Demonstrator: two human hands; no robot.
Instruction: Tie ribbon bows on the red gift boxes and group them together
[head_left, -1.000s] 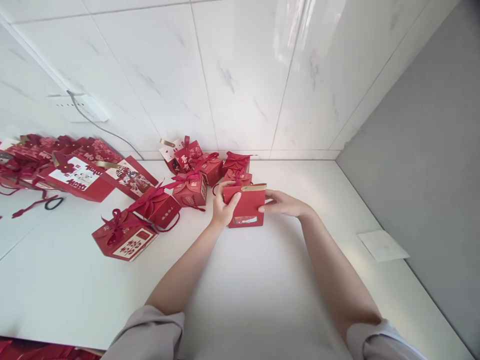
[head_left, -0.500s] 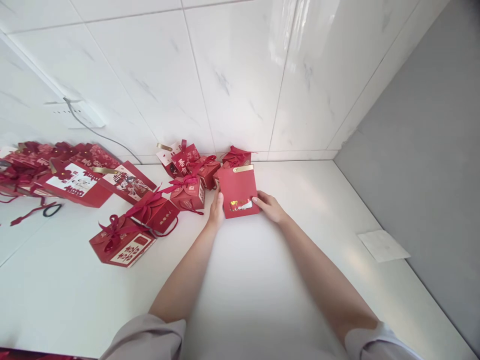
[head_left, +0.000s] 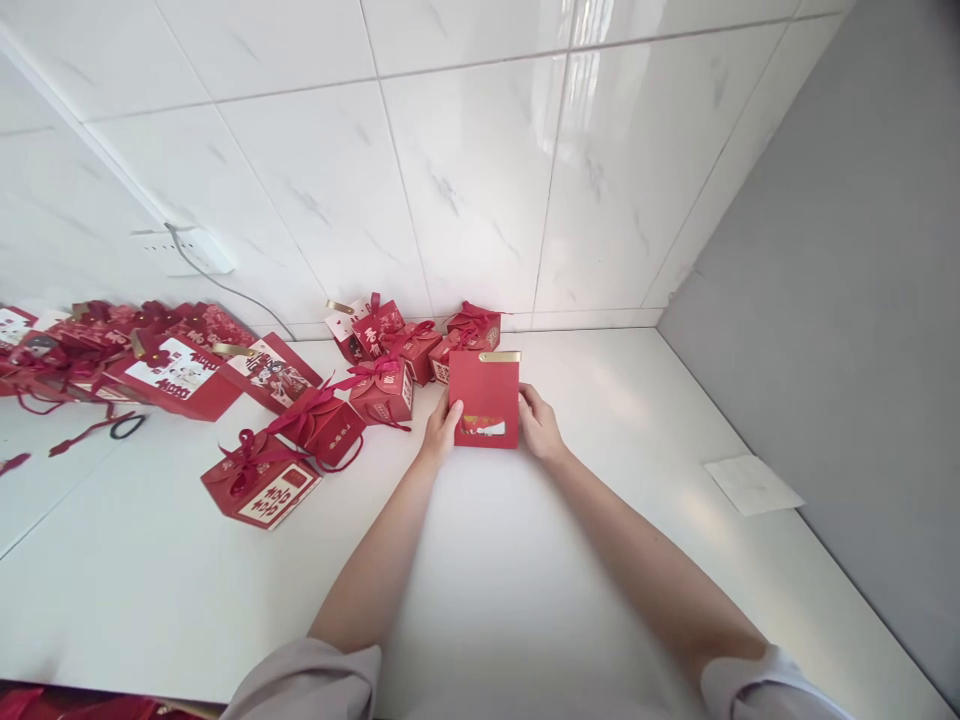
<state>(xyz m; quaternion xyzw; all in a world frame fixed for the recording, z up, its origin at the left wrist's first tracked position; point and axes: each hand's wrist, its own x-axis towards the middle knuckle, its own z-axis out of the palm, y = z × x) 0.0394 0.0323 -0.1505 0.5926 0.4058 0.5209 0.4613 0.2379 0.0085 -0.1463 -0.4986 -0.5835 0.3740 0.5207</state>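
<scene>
Between my two hands is a red gift box (head_left: 484, 388) with a gold strap handle along its top edge and a small clear window low on its front. My left hand (head_left: 441, 428) grips its left side, thumb on the front face. On the opposite side my right hand (head_left: 540, 425) is closed around the right edge, its fingers partly behind the box. Just behind stands a red box with a ribbon (head_left: 475, 325). Left of my left hand sits another ribboned red box (head_left: 382, 390).
Several red boxes, among them one with a white label (head_left: 262, 485), spread across the white table (head_left: 480, 600) to the left. A heap of red bags (head_left: 172, 370) lies by the wall socket (head_left: 187, 250). At right, a white paper (head_left: 754, 484) lies beside a grey panel (head_left: 847, 300).
The red gift box has turned to face me more squarely. My right thumb has left its front face for the side. The view has shifted slightly.
</scene>
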